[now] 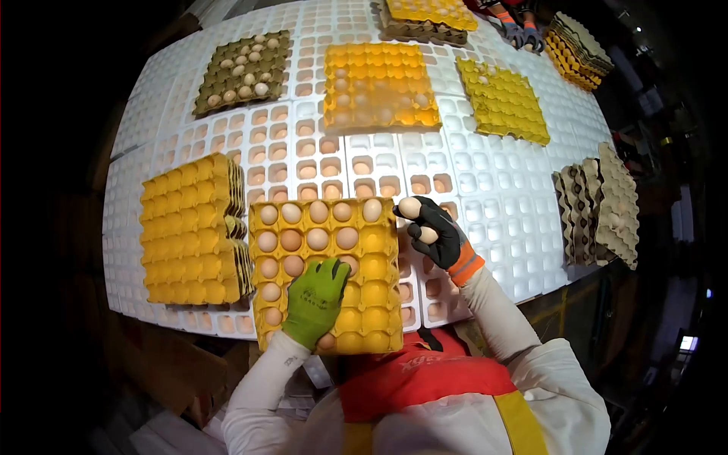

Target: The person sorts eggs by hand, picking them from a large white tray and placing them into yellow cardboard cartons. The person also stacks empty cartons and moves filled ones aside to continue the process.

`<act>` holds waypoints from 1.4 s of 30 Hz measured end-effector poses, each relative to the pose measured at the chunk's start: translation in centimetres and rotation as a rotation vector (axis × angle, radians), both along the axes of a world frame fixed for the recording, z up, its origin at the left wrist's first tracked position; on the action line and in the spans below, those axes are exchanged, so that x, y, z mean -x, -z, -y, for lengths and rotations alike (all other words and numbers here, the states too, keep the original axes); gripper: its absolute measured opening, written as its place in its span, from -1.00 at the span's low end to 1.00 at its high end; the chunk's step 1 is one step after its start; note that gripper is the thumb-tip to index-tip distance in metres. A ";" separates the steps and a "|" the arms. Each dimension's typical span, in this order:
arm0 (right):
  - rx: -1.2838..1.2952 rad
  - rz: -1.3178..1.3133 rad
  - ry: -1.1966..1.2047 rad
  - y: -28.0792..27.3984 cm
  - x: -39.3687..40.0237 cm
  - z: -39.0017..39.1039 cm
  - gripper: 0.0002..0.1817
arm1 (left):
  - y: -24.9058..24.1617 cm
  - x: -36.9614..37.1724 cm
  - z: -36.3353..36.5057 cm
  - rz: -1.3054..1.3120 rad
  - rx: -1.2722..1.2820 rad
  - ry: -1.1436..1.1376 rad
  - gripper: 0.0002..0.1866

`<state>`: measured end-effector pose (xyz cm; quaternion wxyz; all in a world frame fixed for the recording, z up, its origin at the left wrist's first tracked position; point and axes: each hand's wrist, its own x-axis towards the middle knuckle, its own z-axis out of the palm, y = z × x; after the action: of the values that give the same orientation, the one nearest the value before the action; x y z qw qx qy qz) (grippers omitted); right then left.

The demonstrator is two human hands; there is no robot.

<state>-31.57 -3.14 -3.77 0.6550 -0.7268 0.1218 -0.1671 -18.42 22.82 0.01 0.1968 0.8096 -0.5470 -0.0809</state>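
Observation:
A yellow egg tray (371,299) lies in front of me, with eggs in its left and upper cups and bare cups at its lower right. My left hand (315,299), in a green glove, is over the tray with its fingers curled round an egg (349,265) still sitting in a cup; the fingertips are partly hidden. My right hand (438,236), in a black and orange glove, is closed on two eggs just beyond the tray's right edge. One egg (409,208) shows at its fingertips, the other egg (428,235) against the palm.
White foam trays (500,205) with square pockets cover the table, many holding eggs. A yellow tray stack (189,235) stands left, grey trays (599,208) right. Farther back lie a part-filled brown tray (241,72) and yellow trays (383,83). Another person's gloved hands (523,36) are at the far edge.

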 end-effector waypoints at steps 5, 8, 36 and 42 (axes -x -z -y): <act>-0.505 -0.187 0.419 1.7 -8.4 10.2 -0.56 | -3.3 0.3 2.7 -0.044 -0.096 -0.056 -0.82; 0.346 -0.311 0.584 5.7 -13.1 17.0 -0.56 | -3.7 0.8 3.5 -0.001 -0.060 -0.061 -0.86; -0.552 -0.027 -0.008 -1.7 -5.9 0.0 -0.41 | 2.9 -2.7 7.7 0.248 -0.298 -0.195 -0.90; 1.163 -0.324 -0.073 -3.2 -11.6 -2.6 -0.76 | -3.6 -2.2 2.3 -0.241 0.248 -0.334 -0.70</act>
<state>-20.00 -0.57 -0.54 0.1287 -0.9856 0.0836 -0.0706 -16.25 20.53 3.63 0.3692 0.8430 -0.3838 -0.0757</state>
